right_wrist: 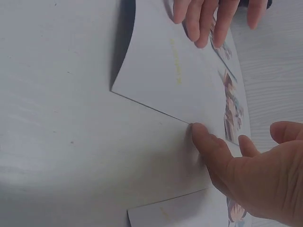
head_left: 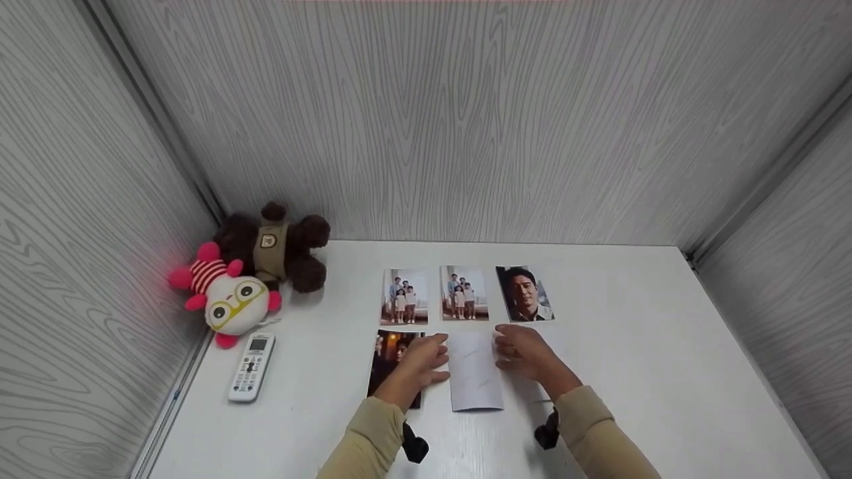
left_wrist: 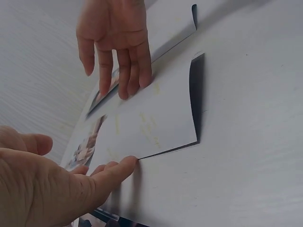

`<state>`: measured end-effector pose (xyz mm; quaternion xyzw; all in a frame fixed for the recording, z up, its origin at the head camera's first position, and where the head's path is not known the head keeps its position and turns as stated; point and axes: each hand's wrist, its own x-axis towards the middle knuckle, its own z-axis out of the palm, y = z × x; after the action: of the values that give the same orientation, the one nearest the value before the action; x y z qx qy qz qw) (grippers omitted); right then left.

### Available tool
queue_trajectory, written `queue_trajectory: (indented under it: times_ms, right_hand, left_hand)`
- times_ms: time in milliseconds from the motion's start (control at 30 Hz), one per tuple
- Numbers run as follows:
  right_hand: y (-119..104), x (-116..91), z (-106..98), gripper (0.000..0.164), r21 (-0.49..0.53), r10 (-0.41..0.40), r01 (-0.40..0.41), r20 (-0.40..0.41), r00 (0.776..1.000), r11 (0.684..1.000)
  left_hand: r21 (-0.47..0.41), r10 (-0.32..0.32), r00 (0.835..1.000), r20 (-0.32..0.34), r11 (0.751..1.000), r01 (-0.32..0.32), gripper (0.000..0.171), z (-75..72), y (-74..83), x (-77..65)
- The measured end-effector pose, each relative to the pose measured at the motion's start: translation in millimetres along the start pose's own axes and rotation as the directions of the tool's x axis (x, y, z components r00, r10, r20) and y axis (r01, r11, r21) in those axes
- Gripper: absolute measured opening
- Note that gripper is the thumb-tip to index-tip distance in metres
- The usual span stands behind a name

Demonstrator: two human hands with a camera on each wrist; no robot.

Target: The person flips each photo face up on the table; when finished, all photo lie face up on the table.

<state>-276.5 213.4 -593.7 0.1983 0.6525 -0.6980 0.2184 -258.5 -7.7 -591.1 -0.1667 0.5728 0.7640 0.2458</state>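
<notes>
A photo lying white back up (head_left: 475, 372) sits between my two hands, its near edge curled slightly off the table. My left hand (head_left: 421, 362) is at its left side, over part of a dark photo (head_left: 383, 362). In the left wrist view, a fingertip of that hand touches the white photo's edge (left_wrist: 142, 127). On the other side, my right hand (head_left: 529, 352) has a fingertip at the opposite edge, seen in the right wrist view. Another white-backed photo (right_wrist: 180, 210) lies beside the right hand, mostly hidden from the head view.
Behind the hands lie two alike group photos (head_left: 405, 297) (head_left: 464, 293) and a portrait photo (head_left: 524, 293) in a row. At the left are a brown plush toy (head_left: 273, 249), a pink-and-white plush toy (head_left: 233, 299) and a white remote control (head_left: 252, 367). Grey wood-grain panels (head_left: 426, 120) enclose the table.
</notes>
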Motion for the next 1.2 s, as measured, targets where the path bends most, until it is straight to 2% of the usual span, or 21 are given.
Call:
queue_trajectory:
  times_ms: [167,333,633,767,967,1200]
  right_hand:
    - [0.4,0.2,-0.2,0.054,0.014,0.013,-0.013,-0.024,1.000,1.000]
    - [1.5,0.7,-0.5,0.049,0.028,0.017,-0.015,-0.042,0.999,1.000]
    - [4.2,2.9,0.1,0.045,0.002,0.013,-0.013,-0.064,0.998,1.000]
    - [4.0,3.6,1.5,0.045,0.016,0.010,-0.009,-0.067,0.998,1.000]
    - [6.9,4.3,3.7,0.044,0.041,0.000,0.002,-0.061,0.998,0.999]
    - [3.8,-1.3,0.8,0.052,-0.018,-0.087,0.086,-0.033,0.996,0.996]
  left_hand:
    - [0.010,0.005,1.000,-0.010,1.000,-0.005,0.065,1.6,-2.3,0.9]
    - [0.034,0.009,1.000,0.011,0.999,-0.010,0.064,1.4,-3.4,1.3]
    - [0.061,0.035,0.999,0.001,0.997,-0.035,0.061,4.6,-2.3,0.5]
    - [0.036,0.041,0.999,0.002,0.999,-0.041,0.065,6.3,-1.6,1.0]
    - [-0.006,0.048,0.998,-0.037,0.999,-0.048,0.064,9.4,-4.4,3.0]
    - [0.068,0.051,0.998,-0.034,0.997,-0.048,0.063,6.8,0.1,-0.8]
